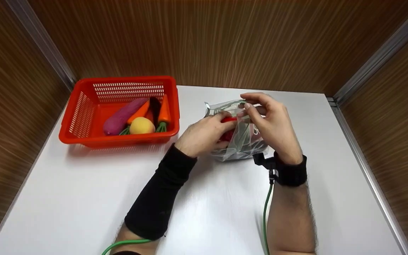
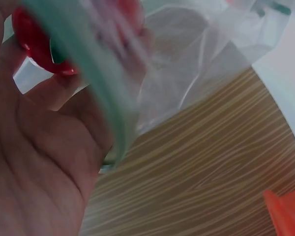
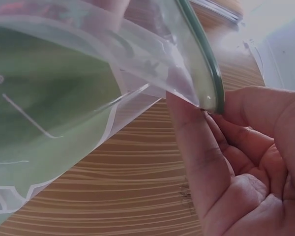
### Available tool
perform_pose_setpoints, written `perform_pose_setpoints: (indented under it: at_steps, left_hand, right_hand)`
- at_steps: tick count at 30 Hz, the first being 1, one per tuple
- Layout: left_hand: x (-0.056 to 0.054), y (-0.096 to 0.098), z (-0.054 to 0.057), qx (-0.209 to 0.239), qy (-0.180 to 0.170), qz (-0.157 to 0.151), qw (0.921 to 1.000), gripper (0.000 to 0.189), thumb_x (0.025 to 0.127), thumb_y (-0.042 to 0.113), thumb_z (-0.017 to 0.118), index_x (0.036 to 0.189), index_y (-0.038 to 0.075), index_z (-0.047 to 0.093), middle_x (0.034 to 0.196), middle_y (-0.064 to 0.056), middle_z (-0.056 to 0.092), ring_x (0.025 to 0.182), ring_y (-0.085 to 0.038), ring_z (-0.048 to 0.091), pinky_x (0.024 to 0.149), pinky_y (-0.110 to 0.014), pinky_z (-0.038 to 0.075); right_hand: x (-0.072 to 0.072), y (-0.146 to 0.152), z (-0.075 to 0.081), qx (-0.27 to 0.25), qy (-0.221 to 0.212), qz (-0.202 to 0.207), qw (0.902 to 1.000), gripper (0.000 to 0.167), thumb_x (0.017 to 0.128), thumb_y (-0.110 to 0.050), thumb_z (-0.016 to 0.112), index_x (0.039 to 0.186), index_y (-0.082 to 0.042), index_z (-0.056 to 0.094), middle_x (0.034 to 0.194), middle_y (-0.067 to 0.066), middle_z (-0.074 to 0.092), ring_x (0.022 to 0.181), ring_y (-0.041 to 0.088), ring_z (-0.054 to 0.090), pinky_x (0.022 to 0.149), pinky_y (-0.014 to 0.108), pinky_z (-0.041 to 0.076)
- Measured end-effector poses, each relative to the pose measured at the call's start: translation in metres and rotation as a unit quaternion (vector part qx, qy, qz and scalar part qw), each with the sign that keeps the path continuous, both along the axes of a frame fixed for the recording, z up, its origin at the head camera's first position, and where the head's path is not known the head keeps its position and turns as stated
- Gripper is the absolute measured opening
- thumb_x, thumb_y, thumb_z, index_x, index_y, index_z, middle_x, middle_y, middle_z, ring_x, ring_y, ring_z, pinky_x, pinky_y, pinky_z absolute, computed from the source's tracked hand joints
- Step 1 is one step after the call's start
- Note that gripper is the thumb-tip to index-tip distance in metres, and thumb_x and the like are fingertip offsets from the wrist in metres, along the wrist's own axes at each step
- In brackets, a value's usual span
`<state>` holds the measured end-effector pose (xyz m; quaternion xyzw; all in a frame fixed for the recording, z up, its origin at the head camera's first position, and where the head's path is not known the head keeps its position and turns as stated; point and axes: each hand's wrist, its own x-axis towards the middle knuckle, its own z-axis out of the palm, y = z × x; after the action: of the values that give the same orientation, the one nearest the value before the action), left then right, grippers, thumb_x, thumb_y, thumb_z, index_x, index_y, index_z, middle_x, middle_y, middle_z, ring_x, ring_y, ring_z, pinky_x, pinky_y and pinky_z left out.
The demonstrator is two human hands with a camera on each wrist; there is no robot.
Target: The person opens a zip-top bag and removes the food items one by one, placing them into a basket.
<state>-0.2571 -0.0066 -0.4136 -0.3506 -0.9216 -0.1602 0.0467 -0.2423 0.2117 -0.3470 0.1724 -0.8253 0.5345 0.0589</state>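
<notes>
A clear plastic zip bag [image 1: 237, 153] with a green strip along its mouth and a green printed side stands on the white table. My left hand [image 1: 202, 135] reaches into the bag's mouth, its fingers curled round a shiny red toy fruit or vegetable [image 2: 37, 42] with a green part; its exact kind is unclear. In the right wrist view, the thumb and forefinger of my right hand [image 3: 250, 162] pinch the bag's green-edged rim [image 3: 211, 83]. The bag's film partly veils the left fingers.
On the left stands a red plastic basket [image 1: 74, 136]. Inside lie a purple eggplant-like vegetable [image 1: 120, 118], a yellow-orange peach-like fruit [image 1: 142, 126], orange carrots [image 1: 164, 112] and a dark piece [image 1: 155, 106]. Wood-grain panels [image 1: 197, 42] wall the table's back and sides.
</notes>
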Motion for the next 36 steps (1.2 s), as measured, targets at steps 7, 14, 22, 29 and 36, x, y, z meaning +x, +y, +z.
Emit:
perform_pose_setpoints:
  at_steps: [7, 14, 22, 29, 36]
  left_hand:
    - [0.007, -0.015, 0.014, 0.024, 0.009, -0.007, 0.9996, 0.067, 0.104, 0.029, 0.093, 0.165, 0.028, 0.066, 0.153, -0.016, 0.068, 0.128, -0.039, 0.08, 0.109, -0.053, 0.071]
    - [0.014, -0.036, 0.029, 0.062, -0.01, 0.005, 0.998, 0.066, 0.105, 0.024, 0.09, 0.166, 0.027, 0.066, 0.156, -0.014, 0.066, 0.127, -0.039, 0.08, 0.112, -0.05, 0.07]
    - [0.018, -0.07, 0.042, 0.107, -0.025, 0.048, 0.9928, 0.066, 0.106, 0.025, 0.089, 0.167, 0.034, 0.065, 0.159, -0.01, 0.065, 0.138, -0.033, 0.076, 0.118, -0.051, 0.067]
    - [0.016, -0.102, 0.045, 0.135, -0.013, 0.107, 0.985, 0.066, 0.106, 0.027, 0.089, 0.167, 0.034, 0.066, 0.163, -0.009, 0.064, 0.139, -0.036, 0.075, 0.118, -0.055, 0.066]
    - [0.013, -0.127, 0.043, 0.148, -0.032, 0.163, 0.975, 0.067, 0.107, 0.026, 0.088, 0.169, 0.03, 0.063, 0.164, -0.01, 0.062, 0.143, -0.039, 0.074, 0.123, -0.059, 0.064]
  right_hand:
    - [0.0, 0.001, 0.0, -0.001, 0.004, -0.003, 1.0, 0.033, 0.117, 0.0, 0.066, 0.148, 0.002, 0.076, 0.142, 0.021, 0.08, 0.098, -0.003, 0.084, 0.088, 0.021, 0.071]
    - [0.001, 0.001, 0.001, 0.003, -0.004, -0.001, 1.0, 0.034, 0.117, -0.004, 0.068, 0.15, 0.001, 0.074, 0.136, 0.024, 0.084, 0.097, -0.001, 0.085, 0.09, 0.021, 0.071]
    - [-0.001, 0.001, 0.0, -0.019, -0.007, -0.007, 0.9998, 0.032, 0.117, 0.0, 0.067, 0.147, 0.002, 0.076, 0.133, 0.025, 0.084, 0.094, 0.002, 0.085, 0.088, 0.025, 0.073]
    - [-0.001, 0.001, 0.0, -0.005, -0.004, -0.009, 0.9999, 0.032, 0.117, -0.001, 0.067, 0.147, 0.001, 0.076, 0.133, 0.024, 0.083, 0.094, -0.001, 0.085, 0.088, 0.022, 0.071]
    - [0.0, 0.001, 0.002, 0.0, -0.01, -0.007, 0.9999, 0.032, 0.117, -0.002, 0.067, 0.148, 0.001, 0.076, 0.134, 0.025, 0.083, 0.095, -0.001, 0.085, 0.088, 0.022, 0.072]
